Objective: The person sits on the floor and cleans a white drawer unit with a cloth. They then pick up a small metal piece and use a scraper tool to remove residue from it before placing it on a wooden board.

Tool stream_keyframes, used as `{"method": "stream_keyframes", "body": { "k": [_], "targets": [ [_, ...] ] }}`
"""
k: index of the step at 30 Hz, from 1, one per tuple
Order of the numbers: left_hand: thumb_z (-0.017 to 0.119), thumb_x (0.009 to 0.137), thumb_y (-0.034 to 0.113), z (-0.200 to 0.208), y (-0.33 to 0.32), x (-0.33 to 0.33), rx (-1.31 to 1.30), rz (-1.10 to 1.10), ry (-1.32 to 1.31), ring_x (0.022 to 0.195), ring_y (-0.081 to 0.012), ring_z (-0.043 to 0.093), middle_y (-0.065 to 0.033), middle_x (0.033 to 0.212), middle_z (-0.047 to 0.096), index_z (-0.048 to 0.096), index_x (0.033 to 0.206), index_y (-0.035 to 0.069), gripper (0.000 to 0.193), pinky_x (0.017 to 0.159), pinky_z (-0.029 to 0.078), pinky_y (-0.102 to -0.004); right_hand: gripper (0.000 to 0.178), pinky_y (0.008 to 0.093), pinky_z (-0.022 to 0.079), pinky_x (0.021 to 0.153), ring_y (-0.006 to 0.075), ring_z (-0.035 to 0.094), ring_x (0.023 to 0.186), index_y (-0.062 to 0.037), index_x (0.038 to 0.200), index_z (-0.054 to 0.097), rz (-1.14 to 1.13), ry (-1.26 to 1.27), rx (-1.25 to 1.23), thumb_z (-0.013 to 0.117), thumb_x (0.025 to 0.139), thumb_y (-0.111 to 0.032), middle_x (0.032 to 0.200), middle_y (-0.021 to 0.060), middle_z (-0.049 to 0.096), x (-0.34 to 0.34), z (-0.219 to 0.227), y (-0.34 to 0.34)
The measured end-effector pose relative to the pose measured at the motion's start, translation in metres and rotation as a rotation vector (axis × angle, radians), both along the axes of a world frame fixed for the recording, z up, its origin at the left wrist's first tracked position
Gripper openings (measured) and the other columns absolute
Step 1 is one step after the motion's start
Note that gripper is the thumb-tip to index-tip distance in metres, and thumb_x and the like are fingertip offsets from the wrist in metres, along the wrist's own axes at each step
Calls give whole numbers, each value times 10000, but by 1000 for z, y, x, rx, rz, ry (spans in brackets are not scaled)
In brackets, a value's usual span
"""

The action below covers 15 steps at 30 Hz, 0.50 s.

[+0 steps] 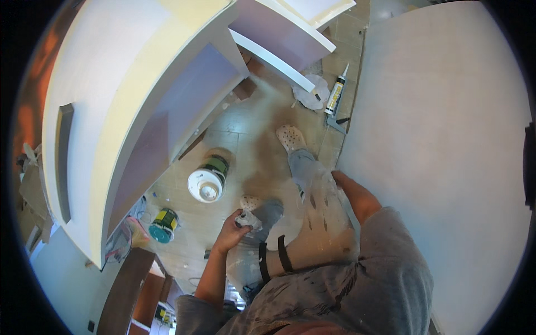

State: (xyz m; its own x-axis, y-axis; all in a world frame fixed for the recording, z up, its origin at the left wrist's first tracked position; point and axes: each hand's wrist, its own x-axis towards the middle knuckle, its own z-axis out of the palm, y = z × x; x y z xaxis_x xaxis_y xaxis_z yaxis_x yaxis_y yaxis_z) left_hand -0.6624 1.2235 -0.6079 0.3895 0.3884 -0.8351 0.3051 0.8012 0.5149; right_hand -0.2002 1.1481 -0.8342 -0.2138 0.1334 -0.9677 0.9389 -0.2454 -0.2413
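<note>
The left hand (pixel 229 235) is curled around a crumpled, whitish wad of thin material (pixel 252 222), held out over the smooth beige floor (pixel 229 125). The right hand (pixel 340 182) is partly hidden beside the knee; I can't tell whether it grips anything. Nearby stands a round, white-lidded bucket with dark green sides (pixel 197 183); farther off, a slim-nozzled caulking gun (pixel 335 99) lies by a large, smooth, pale panel (pixel 441 134).
</note>
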Motion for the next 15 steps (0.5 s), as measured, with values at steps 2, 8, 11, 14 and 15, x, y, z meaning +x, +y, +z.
{"method": "stream_keyframes", "body": {
  "k": [2, 8, 11, 14, 15],
  "targets": [
    [730, 780, 70, -3, 30, 9, 11, -92, 31, 1038, -207, 644, -114, 1144, 664, 543, 1293, -53, 559, 944, 493, -321, 476, 392, 523, 955, 311, 661, 1073, -86, 1309, 645, -61, 1, -1, 729, 847, -157, 1162, 169, 697, -6, -13, -3],
    [799, 755, 153, -48, 79, -4, 91, -378, 18, 1202, -268, 592, -198, 1302, 618, 475, 1401, -70, 757, 1051, 439, -345, 477, 395, 520, 960, 300, 657, 1089, -100, 1299, 653, -154, -7, 16, 744, 837, -170, 1190, 155, 691, -9, -51, -2],
    [797, 749, 168, -64, 85, -5, 249, -421, -83, 1212, -263, 587, -196, 1303, 615, 482, 1406, -45, 758, 1046, 444, -346, 477, 396, 519, 962, 295, 655, 1097, -106, 1294, 657, -130, -13, 31, 752, 832, -177, 1204, 148, 687, -5, -69, 17],
    [789, 759, 166, -86, 84, -7, 408, -444, -183, 1190, -254, 596, -179, 1274, 627, 484, 1402, -32, 740, 1031, 454, -343, 478, 398, 518, 965, 290, 652, 1106, -113, 1289, 661, -104, -30, 37, 759, 827, -183, 1218, 142, 684, 6, -92, 48],
    [785, 770, 166, -93, 84, -8, 461, -420, -201, 1175, -250, 602, -170, 1262, 632, 479, 1404, -29, 730, 1020, 460, -341, 478, 398, 518, 966, 288, 652, 1108, -115, 1287, 662, -100, -36, 38, 762, 825, -185, 1223, 139, 683, 10, -102, 59]
  ]
}}
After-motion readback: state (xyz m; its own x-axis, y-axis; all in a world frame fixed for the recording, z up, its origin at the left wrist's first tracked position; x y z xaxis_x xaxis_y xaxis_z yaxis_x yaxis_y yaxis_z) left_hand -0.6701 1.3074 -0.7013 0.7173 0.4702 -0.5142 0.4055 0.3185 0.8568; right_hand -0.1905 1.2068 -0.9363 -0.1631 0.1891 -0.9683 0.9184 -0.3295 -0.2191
